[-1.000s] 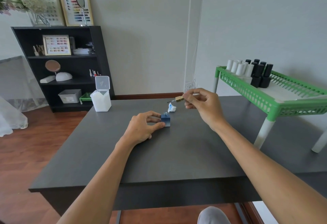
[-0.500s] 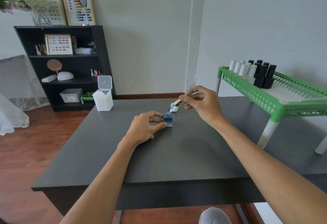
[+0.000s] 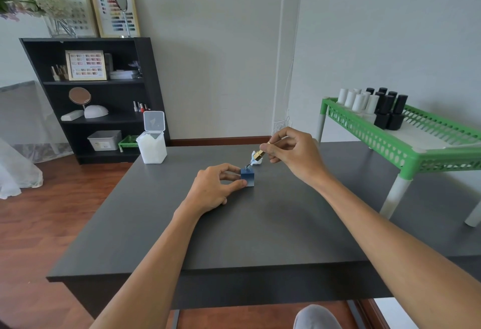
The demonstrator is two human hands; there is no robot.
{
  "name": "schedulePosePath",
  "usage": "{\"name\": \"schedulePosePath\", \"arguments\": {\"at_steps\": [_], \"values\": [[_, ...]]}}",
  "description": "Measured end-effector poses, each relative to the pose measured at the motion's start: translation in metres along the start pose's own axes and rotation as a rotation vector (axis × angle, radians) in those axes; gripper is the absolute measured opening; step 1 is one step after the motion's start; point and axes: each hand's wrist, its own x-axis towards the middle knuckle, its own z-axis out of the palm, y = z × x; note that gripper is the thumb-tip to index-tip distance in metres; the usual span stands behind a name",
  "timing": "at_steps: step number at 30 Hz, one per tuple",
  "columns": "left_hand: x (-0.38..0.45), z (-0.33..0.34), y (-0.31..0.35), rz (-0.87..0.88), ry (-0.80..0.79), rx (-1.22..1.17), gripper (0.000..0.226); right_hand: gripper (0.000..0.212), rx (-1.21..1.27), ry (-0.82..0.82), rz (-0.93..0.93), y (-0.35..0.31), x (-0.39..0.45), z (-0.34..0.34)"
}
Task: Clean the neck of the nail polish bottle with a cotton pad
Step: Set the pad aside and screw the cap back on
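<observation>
A small square blue nail polish bottle (image 3: 247,177) stands upright on the dark table (image 3: 234,229). My left hand (image 3: 216,188) pinches its left side between thumb and fingers. My right hand (image 3: 291,151) holds the gold cap (image 3: 259,155) tilted, up and to the right of the bottle. The cap's thin brush points down-left, its tip at the bottle's open neck. A crumpled white cotton pad (image 3: 256,161) with a bluish stain lies on the table just behind the bottle, partly hidden by the cap.
A white dispenser box (image 3: 152,146) with its lid flipped up stands at the table's far left corner. A green plastic rack (image 3: 406,141) with several white and black bottles stands at the right. A black shelf (image 3: 99,94) is against the far wall.
My right hand has come down and left with the gold cap, bringing the brush tip from above the table to the bottle's neck. The left hand has kept its hold on the bottle.
</observation>
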Motion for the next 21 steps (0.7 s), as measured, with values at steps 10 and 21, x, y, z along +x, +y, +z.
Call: {"name": "schedulePosePath", "arguments": {"at_steps": [10,21], "values": [[0.001,-0.001,0.0,0.004,-0.006,0.005,0.027,0.021,-0.208,-0.081,-0.1,-0.013,0.006,0.007],[0.0,0.0,0.0,0.014,-0.001,0.003,0.021,0.021,-0.392,-0.283,-0.219,-0.006,0.006,0.024]]}}
